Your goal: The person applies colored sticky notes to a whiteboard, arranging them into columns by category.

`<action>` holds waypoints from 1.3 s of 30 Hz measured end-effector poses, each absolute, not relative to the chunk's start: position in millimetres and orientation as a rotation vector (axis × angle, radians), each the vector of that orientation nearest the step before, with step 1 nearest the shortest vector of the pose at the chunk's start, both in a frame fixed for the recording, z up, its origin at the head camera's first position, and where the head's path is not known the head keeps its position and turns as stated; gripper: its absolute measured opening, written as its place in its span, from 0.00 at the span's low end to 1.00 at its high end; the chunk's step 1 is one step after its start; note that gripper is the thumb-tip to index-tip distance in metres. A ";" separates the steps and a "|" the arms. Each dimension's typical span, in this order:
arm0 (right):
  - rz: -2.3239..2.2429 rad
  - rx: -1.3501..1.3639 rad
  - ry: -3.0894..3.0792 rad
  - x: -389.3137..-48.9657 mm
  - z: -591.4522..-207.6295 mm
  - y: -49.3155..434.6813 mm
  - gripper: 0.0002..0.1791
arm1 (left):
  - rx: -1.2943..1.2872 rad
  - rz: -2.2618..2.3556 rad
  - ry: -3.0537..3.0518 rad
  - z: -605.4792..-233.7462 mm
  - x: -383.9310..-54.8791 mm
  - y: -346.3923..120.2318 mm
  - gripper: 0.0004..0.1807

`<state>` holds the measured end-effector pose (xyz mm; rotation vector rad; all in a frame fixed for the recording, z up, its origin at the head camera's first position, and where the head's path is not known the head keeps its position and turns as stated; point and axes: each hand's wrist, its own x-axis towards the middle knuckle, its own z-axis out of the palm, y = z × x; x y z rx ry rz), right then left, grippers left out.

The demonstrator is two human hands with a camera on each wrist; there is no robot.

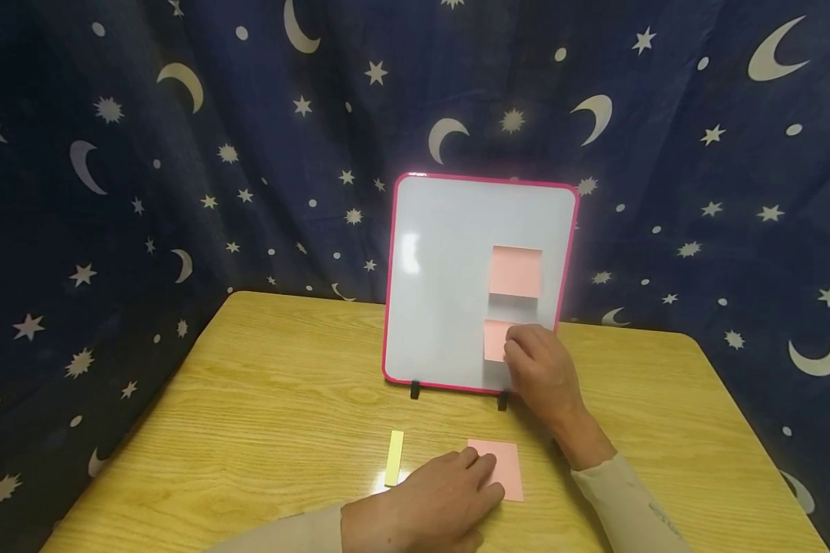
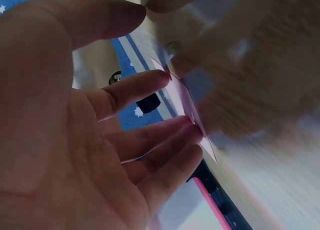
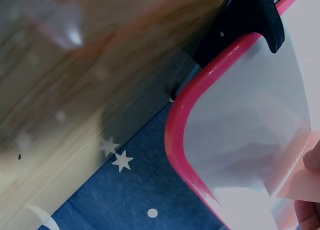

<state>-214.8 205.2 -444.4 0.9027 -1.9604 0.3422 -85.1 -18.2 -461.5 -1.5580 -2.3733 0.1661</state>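
My right hand [image 1: 545, 370] pinches the lower note [image 1: 494, 340] at the board [image 1: 443, 292], not yet let go; above it, 1 upper note [image 1: 516, 272] is already up. My left hand [image 1: 432, 495], loosely bent, touches pink paper [image 1: 508, 465] on the desk [image 1: 283, 384], not posted.

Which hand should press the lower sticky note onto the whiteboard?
Probably the right hand: it pinches the lower sticky note, while the left hand touches another pink sticky note on the table.
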 end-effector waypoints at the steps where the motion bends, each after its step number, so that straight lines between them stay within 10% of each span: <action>1: 0.340 0.903 -1.959 -214.7 -444.3 205.1 0.06 | -1.559 0.151 -2.384 -461.2 -85.6 -18.5 0.21; 21: 0.315 0.893 -1.977 -215.0 -445.5 206.4 0.06 | -0.884 -0.691 -2.356 -440.3 -165.7 -50.1 0.05; 39: 0.312 0.910 -1.948 -216.5 -448.0 207.0 0.06 | -0.100 -1.316 -2.269 -436.4 -222.1 -102.3 0.24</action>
